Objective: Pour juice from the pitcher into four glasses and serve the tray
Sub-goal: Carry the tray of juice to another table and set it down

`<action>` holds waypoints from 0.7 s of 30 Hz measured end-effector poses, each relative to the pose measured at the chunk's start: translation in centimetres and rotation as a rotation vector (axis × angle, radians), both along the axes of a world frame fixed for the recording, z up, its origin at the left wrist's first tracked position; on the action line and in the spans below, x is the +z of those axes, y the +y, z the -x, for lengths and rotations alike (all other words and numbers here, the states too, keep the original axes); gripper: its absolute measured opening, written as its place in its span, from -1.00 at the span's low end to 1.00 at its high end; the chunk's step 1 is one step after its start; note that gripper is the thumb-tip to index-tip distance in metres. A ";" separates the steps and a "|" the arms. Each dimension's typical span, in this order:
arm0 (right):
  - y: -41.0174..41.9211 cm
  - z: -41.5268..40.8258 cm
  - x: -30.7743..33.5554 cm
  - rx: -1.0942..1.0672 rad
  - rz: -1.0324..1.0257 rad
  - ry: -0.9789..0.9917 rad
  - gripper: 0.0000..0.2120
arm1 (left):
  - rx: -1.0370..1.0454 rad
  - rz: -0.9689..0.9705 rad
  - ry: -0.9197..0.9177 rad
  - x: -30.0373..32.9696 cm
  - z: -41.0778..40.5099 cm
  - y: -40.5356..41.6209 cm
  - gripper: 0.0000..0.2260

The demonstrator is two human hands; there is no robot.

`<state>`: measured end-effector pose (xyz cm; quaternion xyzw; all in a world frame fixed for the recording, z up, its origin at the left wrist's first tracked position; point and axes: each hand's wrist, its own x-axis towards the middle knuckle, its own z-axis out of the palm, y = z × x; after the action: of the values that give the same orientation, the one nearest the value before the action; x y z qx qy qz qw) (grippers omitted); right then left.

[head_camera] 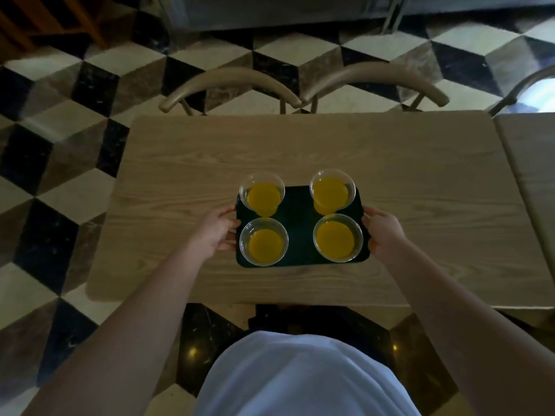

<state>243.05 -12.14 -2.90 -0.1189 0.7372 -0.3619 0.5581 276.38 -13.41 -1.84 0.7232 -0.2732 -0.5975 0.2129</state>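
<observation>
A dark green tray (297, 223) is over the light wooden table (390, 175), near its front edge; I cannot tell whether it rests on the wood. On the tray stand several clear glasses of orange juice, two at the back (262, 195) (332, 192) and two at the front (264, 243) (338, 238). My left hand (214, 231) grips the tray's left edge, fingers curled around it. My right hand (383, 232) grips the right edge the same way. No pitcher is in view.
Two curved chair backs (228, 82) (375, 78) stand at the table's far side. A second table (534, 163) adjoins on the right, with another chair (522, 88) behind it. The floor (60, 181) is a black, white and grey cube-pattern tile.
</observation>
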 end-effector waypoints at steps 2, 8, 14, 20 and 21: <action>-0.7 0.7 -0.1 -0.002 -0.014 -0.003 -0.62 | -0.014 -0.003 -0.010 -0.3 0.6 -0.5 -0.50; -2.0 2.9 -0.5 0.023 0.001 -0.035 -0.60 | -0.010 -0.013 -0.025 -1.5 2.5 -1.7 -0.49; -2.2 3.7 -1.0 -0.019 -0.002 -0.053 -0.59 | -0.049 -0.032 -0.034 -2.6 3.3 -3.3 -0.47; -1.2 3.4 -2.3 -0.080 -0.046 -0.046 -0.58 | -0.091 -0.053 -0.053 -4.4 3.1 -3.8 -0.46; -1.1 3.4 -2.6 -0.087 -0.055 -0.049 -0.58 | -0.098 -0.058 -0.061 -4.7 3.1 -3.9 -0.46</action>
<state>239.67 -13.23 -5.49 -0.0626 0.7372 -0.3683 0.5630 273.30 -17.29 -6.59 0.7328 -0.2973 -0.5925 0.1536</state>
